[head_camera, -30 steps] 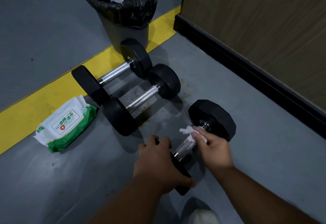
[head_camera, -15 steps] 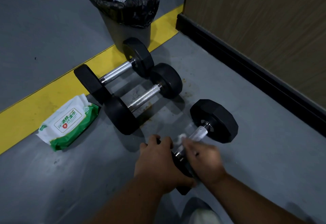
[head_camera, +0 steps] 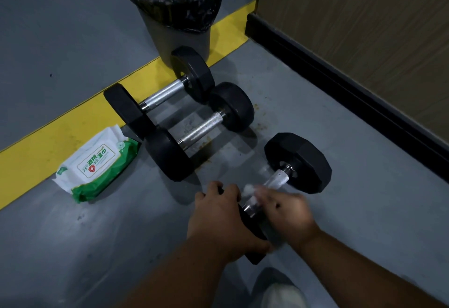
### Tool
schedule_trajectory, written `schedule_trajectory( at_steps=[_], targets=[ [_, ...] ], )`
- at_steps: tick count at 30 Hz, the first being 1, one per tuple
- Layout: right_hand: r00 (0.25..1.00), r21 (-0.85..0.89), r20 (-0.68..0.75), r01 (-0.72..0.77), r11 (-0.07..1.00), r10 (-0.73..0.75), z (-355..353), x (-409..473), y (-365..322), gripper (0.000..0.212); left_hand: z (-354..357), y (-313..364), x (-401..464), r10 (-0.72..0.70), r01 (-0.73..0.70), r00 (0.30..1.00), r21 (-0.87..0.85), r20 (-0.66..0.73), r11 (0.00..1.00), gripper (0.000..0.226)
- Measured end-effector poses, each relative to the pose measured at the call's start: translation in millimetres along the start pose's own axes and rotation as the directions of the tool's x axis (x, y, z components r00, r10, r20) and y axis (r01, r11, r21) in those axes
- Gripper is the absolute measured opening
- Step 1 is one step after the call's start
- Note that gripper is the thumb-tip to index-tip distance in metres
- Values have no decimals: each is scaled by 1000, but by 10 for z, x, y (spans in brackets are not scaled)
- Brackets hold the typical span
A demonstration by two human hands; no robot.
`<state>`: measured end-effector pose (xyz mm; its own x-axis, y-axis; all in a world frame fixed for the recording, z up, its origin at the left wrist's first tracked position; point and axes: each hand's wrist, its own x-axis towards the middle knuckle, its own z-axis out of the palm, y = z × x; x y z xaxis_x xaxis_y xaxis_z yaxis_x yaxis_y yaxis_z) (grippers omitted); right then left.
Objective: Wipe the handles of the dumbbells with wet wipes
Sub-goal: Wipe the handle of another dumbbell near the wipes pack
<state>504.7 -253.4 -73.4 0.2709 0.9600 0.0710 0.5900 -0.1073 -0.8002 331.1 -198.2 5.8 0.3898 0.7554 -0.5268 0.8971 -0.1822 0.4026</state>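
Note:
A black dumbbell [head_camera: 301, 162] with a chrome handle lies on the grey floor in front of me. My left hand [head_camera: 218, 220] grips its near weight head. My right hand [head_camera: 289, 213], blurred by motion, holds a white wet wipe [head_camera: 250, 190] around the near half of the handle. Two more black dumbbells lie side by side further back, one in the middle [head_camera: 206, 129] and one at the rear [head_camera: 162, 95], both untouched.
A green and white pack of wet wipes [head_camera: 97, 163] lies on the floor to the left. A black lined bin [head_camera: 177, 18] holding used wipes stands behind the dumbbells. A yellow floor stripe [head_camera: 48, 135] runs diagonally. A wood-panelled wall [head_camera: 364, 40] with dark skirting closes the right side.
My right hand slid the wipe from the far end of the handle back toward the near weight head. The left hand kept its grip on the near head.

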Motion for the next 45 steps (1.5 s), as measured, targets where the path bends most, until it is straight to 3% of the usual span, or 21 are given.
schedule_trajectory(
  at_steps=[2,4,6,8,9,10,12,14,16,17,19,20,22,24,26,30,35,38,41,43,45],
  targets=[
    [960,162,-143,-216,963,240,-51,89,61,19,6,-4,-4,-7,7,1000,-1,6,1000,99],
    [931,244,-139,-297,923,337,13,47,24,19,7,-3,-7,-12,12,1000,-10,1,1000,98],
    [975,169,-28,-214,962,222,103,-85,-113,16,15,2,-4,-6,5,1000,-18,-14,1000,97],
    [998,36,67,17,999,-19,109,-192,-124,23,21,4,-2,4,-5,1000,-17,-23,1000,96],
    [989,-40,72,134,990,-131,80,-159,-36,27,21,2,-2,5,-5,1000,-16,-21,1000,96],
    [989,-98,45,144,985,-140,36,-74,57,27,16,3,-5,1,-2,1000,-17,-16,1000,96],
    [984,11,-129,-124,992,125,-85,70,91,21,8,1,-7,-3,3,1000,-18,-4,1000,96],
    [931,123,-251,-240,963,265,-88,74,108,27,7,3,-12,-4,4,1000,-21,8,1000,96],
    [972,33,-178,-152,988,156,-1,-9,52,26,11,2,-15,3,-3,1000,-24,-3,1000,95],
    [993,-36,-115,-14,999,9,50,-74,1,24,12,1,-15,9,-9,1000,-24,-13,1000,94],
    [971,-152,31,239,959,-237,74,-155,21,34,13,-7,-16,20,-21,999,-23,-26,1000,95],
    [966,-193,48,259,946,-255,41,-106,59,37,9,-7,-16,21,-21,999,-19,-26,1000,96],
    [993,-176,-93,50,983,-67,-70,54,69,29,1,-2,-16,10,-10,1000,-12,-10,1000,95],
    [946,33,-234,-221,975,222,-113,115,69,24,3,4,-21,-4,4,1000,-10,5,1000,96],
    [935,113,-156,-303,946,318,-43,90,-59,25,8,9,-22,-2,2,1000,-12,-5,1000,94],
    [945,138,32,-328,935,327,35,-24,-316,26,9,8,-20,3,-3,1000,-9,-12,1000,93],
    [929,161,-155,-311,937,335,-199,151,-247,28,17,4,-13,-8,8,1000,-6,9,1000,94],
    [963,49,104,-254,966,248,-208,56,-224,35,18,7,-14,3,-3,1000,-3,-14,1000,92],
    [899,112,338,-334,936,280,-346,81,-209,39,23,3,-16,4,-4,1000,5,-23,1000,91],
    [893,100,352,-333,938,280,-429,151,-149,37,29,-2,-11,2,-2,1000,4,-22,1000,92],
    [906,89,249,-374,923,343,-429,190,-67,32,30,-1,-5,0,0,1000,6,-21,1000,92]
  ],
)
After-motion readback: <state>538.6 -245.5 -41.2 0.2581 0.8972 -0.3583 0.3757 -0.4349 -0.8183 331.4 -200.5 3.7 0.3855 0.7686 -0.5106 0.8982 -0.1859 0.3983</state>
